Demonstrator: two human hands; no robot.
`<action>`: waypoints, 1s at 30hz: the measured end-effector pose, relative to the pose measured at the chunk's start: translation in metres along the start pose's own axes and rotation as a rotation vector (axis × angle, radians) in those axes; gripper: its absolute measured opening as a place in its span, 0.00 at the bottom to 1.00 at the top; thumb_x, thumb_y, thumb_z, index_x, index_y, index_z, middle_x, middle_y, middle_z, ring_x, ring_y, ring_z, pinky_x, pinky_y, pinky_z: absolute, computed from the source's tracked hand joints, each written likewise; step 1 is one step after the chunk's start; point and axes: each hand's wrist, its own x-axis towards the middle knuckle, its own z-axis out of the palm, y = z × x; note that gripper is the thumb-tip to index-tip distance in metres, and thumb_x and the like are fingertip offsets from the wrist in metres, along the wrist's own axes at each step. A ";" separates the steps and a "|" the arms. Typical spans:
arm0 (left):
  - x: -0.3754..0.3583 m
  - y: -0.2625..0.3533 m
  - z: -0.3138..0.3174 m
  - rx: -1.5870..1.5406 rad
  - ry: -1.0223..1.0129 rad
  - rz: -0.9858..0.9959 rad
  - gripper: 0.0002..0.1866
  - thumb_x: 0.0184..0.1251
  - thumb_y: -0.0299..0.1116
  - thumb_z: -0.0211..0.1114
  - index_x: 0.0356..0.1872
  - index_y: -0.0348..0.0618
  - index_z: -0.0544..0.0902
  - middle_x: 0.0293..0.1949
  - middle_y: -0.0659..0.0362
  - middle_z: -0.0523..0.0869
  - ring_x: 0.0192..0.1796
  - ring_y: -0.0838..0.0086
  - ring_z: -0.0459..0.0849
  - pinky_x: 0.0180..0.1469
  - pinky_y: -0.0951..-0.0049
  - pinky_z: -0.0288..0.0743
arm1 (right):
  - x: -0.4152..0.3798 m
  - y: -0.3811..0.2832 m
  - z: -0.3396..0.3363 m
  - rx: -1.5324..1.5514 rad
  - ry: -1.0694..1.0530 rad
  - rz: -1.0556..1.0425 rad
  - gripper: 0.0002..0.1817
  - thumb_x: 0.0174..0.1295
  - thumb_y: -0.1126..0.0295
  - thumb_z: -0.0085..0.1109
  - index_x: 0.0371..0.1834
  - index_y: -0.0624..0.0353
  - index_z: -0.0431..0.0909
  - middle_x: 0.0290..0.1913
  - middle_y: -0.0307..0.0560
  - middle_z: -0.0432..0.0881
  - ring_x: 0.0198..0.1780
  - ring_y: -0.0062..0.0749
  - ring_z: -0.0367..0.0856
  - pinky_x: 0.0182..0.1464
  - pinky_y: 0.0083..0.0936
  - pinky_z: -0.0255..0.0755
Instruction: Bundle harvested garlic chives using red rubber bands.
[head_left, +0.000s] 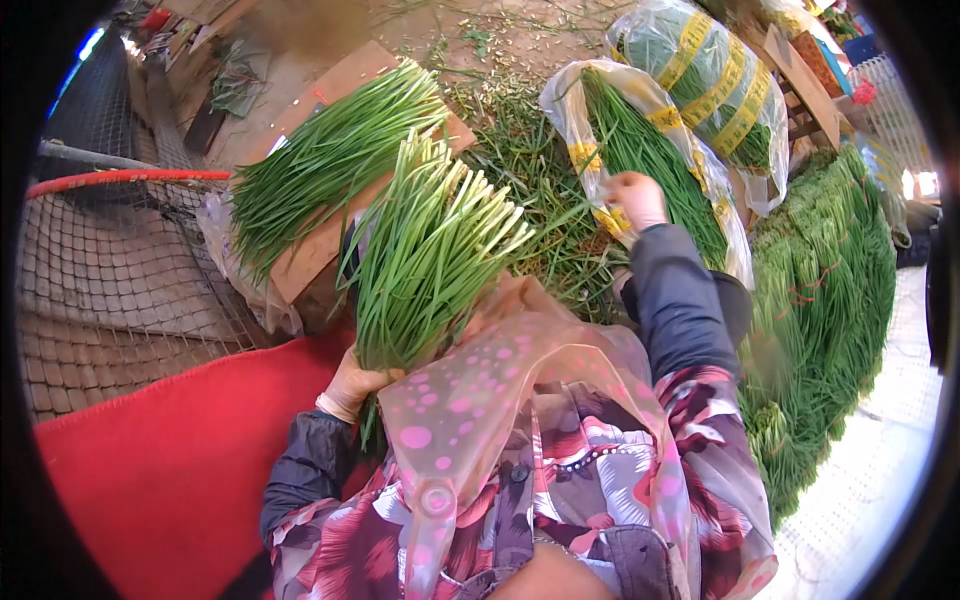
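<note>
My left hand [350,387] grips a thick bundle of green chives [425,255] by its lower end, the pale cut stems pointing up and away. My right hand [634,198] is stretched forward onto a clear plastic bag of chives [640,150], fingers closed on the bag's edge or the stalks at its mouth. A pink spotted apron [480,400] covers my lap beneath the bundle.
Another chive bundle [320,160] lies on a cardboard box [305,260] at the left. A second bagged bundle with yellow bands [715,85] sits behind. Stacked chives [830,300] fill the right side. A red cloth [170,460] and a wire mesh basket [110,270] are left.
</note>
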 end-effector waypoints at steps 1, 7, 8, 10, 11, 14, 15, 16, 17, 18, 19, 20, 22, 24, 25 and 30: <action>0.001 -0.002 -0.002 0.002 -0.005 0.008 0.31 0.47 0.19 0.69 0.59 0.36 0.75 0.51 0.58 0.83 0.51 0.74 0.81 0.56 0.73 0.72 | -0.003 -0.007 -0.015 -0.436 -0.051 -0.059 0.13 0.58 0.61 0.58 0.38 0.56 0.86 0.34 0.52 0.86 0.36 0.41 0.86 0.42 0.36 0.77; 0.008 -0.004 0.007 0.025 -0.009 0.027 0.31 0.48 0.20 0.70 0.58 0.37 0.75 0.51 0.58 0.83 0.50 0.73 0.82 0.55 0.71 0.74 | -0.121 -0.148 0.016 0.061 -0.658 -0.299 0.18 0.58 0.58 0.65 0.45 0.58 0.85 0.34 0.45 0.87 0.33 0.28 0.84 0.40 0.25 0.77; 0.008 -0.006 0.007 0.051 0.011 0.054 0.31 0.47 0.20 0.72 0.57 0.37 0.76 0.51 0.58 0.84 0.48 0.73 0.82 0.54 0.69 0.76 | -0.125 -0.151 0.037 0.152 -0.739 -0.267 0.17 0.59 0.58 0.64 0.44 0.59 0.85 0.33 0.44 0.86 0.31 0.26 0.83 0.36 0.23 0.76; 0.007 -0.008 0.006 0.077 0.028 0.060 0.31 0.47 0.21 0.72 0.57 0.37 0.76 0.51 0.58 0.84 0.48 0.74 0.82 0.53 0.69 0.76 | -0.125 -0.142 0.067 0.243 -0.826 -0.249 0.17 0.60 0.59 0.63 0.44 0.61 0.84 0.32 0.43 0.86 0.30 0.23 0.82 0.33 0.20 0.75; 0.004 -0.010 0.005 0.098 0.037 0.056 0.31 0.47 0.21 0.72 0.57 0.38 0.76 0.51 0.59 0.84 0.48 0.74 0.82 0.53 0.70 0.76 | -0.125 -0.136 0.072 0.498 -0.841 -0.155 0.16 0.61 0.60 0.62 0.43 0.61 0.83 0.29 0.41 0.84 0.27 0.21 0.79 0.29 0.19 0.72; 0.001 -0.009 0.004 0.077 0.042 0.075 0.31 0.46 0.20 0.71 0.57 0.38 0.76 0.50 0.59 0.84 0.48 0.76 0.82 0.53 0.71 0.75 | -0.111 -0.114 0.057 1.210 -0.632 -0.001 0.12 0.64 0.62 0.59 0.42 0.59 0.81 0.16 0.30 0.68 0.17 0.15 0.64 0.22 0.17 0.62; 0.003 -0.009 0.003 0.072 0.041 0.080 0.31 0.46 0.20 0.71 0.57 0.38 0.76 0.50 0.59 0.84 0.48 0.76 0.82 0.53 0.71 0.75 | -0.101 -0.104 0.036 1.422 -0.520 0.125 0.13 0.65 0.60 0.60 0.42 0.58 0.80 0.15 0.29 0.67 0.17 0.17 0.63 0.25 0.17 0.63; 0.004 -0.009 0.001 0.077 0.026 0.073 0.31 0.46 0.20 0.71 0.58 0.38 0.76 0.51 0.59 0.83 0.50 0.76 0.81 0.55 0.72 0.73 | -0.084 -0.091 0.023 1.531 -0.373 0.084 0.12 0.62 0.59 0.61 0.41 0.55 0.80 0.13 0.31 0.66 0.16 0.17 0.65 0.24 0.20 0.62; 0.003 -0.010 -0.001 0.083 0.010 0.060 0.32 0.47 0.20 0.71 0.59 0.38 0.75 0.52 0.59 0.83 0.51 0.76 0.80 0.57 0.74 0.72 | -0.062 -0.066 0.009 1.451 -0.610 -0.087 0.19 0.61 0.56 0.63 0.47 0.57 0.81 0.15 0.33 0.73 0.19 0.22 0.72 0.30 0.26 0.71; 0.002 -0.012 -0.004 0.082 0.009 0.059 0.32 0.47 0.20 0.71 0.59 0.38 0.75 0.52 0.59 0.83 0.51 0.76 0.80 0.57 0.74 0.72 | -0.057 -0.067 0.015 0.799 -0.534 -0.143 0.24 0.59 0.54 0.64 0.52 0.58 0.79 0.21 0.37 0.79 0.25 0.25 0.78 0.36 0.28 0.73; 0.004 -0.012 -0.006 0.113 0.010 0.062 0.32 0.47 0.20 0.71 0.60 0.38 0.74 0.53 0.59 0.82 0.52 0.76 0.79 0.57 0.73 0.72 | -0.053 -0.072 0.018 0.152 -0.422 -0.189 0.29 0.58 0.51 0.65 0.57 0.59 0.77 0.27 0.40 0.84 0.31 0.29 0.83 0.42 0.30 0.76; 0.007 -0.011 -0.008 0.139 0.010 0.068 0.33 0.47 0.20 0.72 0.60 0.37 0.74 0.53 0.59 0.82 0.52 0.76 0.79 0.58 0.73 0.71 | -0.082 -0.117 -0.005 -0.334 -0.175 -0.482 0.38 0.53 0.48 0.69 0.63 0.61 0.73 0.43 0.49 0.86 0.46 0.36 0.84 0.55 0.30 0.73; 0.010 -0.008 -0.004 0.191 0.017 0.104 0.34 0.48 0.20 0.72 0.61 0.37 0.73 0.54 0.59 0.82 0.53 0.76 0.79 0.58 0.73 0.71 | -0.082 -0.145 0.000 0.157 -0.146 -0.694 0.42 0.45 0.47 0.73 0.61 0.62 0.74 0.58 0.57 0.77 0.61 0.45 0.74 0.63 0.34 0.67; 0.004 -0.002 -0.002 0.286 -0.002 0.110 0.36 0.50 0.24 0.75 0.63 0.35 0.71 0.55 0.58 0.81 0.55 0.76 0.78 0.60 0.72 0.71 | -0.091 -0.185 -0.001 -0.010 -0.109 -0.948 0.45 0.39 0.51 0.77 0.62 0.61 0.72 0.63 0.59 0.72 0.67 0.50 0.67 0.68 0.39 0.61; 0.002 0.000 -0.003 0.289 0.007 0.114 0.36 0.50 0.24 0.75 0.63 0.35 0.71 0.55 0.58 0.81 0.55 0.76 0.78 0.60 0.72 0.71 | -0.094 -0.200 0.003 -0.088 -0.167 -1.019 0.47 0.36 0.55 0.79 0.64 0.59 0.70 0.66 0.60 0.70 0.71 0.51 0.62 0.71 0.41 0.58; -0.011 0.009 -0.005 0.391 0.028 0.165 0.37 0.50 0.24 0.77 0.63 0.37 0.71 0.58 0.62 0.78 0.57 0.79 0.75 0.63 0.73 0.68 | -0.104 -0.193 0.055 0.036 -0.426 -1.142 0.10 0.54 0.64 0.68 0.36 0.55 0.85 0.41 0.45 0.85 0.49 0.39 0.82 0.52 0.34 0.74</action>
